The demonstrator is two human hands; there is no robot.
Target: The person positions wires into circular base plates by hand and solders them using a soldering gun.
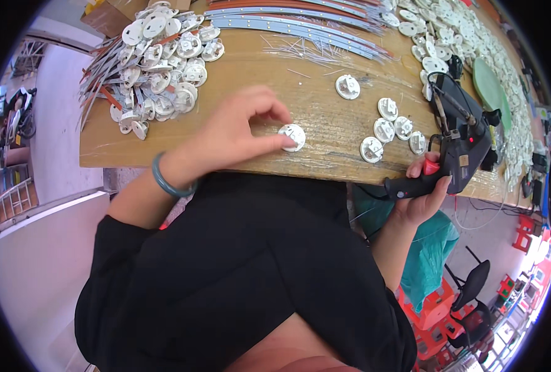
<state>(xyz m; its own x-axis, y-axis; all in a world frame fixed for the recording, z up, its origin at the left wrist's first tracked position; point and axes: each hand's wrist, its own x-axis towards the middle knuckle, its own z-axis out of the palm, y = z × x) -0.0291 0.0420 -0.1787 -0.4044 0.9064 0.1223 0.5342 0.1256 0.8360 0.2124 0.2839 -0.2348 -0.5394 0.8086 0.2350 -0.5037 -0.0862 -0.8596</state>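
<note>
Single head-worn fisheye view, looking steeply down, close over wooden bench [325, 111]; lap fills lower frame, floor at both edges.

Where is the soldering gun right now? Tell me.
The soldering gun is in the right hand at the table's near edge, right of the small white discs.
</note>
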